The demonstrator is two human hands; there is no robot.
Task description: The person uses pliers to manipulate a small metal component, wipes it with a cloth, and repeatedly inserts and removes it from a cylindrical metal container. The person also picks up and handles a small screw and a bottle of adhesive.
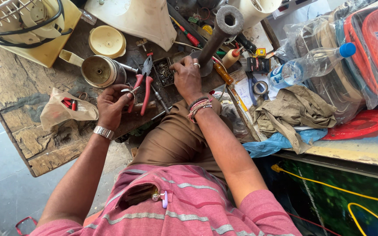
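My left hand (112, 105) rests near the bench's front edge, its fingers closed around a small metal part (130, 91). Red-handled pliers (143, 85) lie just right of it. My right hand (187, 78) reaches into a small dark tray of metal bits (163, 72), fingers bent down on it; what it pinches, if anything, is hidden. A grey pipe (219, 32) stands on a round base just beyond that hand.
A worn wooden bench (18, 91) carries a round motor housing (99, 71), a cream cap (106, 41), a fan guard (20, 19), a plastic bag (64, 111) and screwdrivers (189, 37). To the right are a water bottle (309, 64), tape roll (260, 87), rags (292, 109) and bags.
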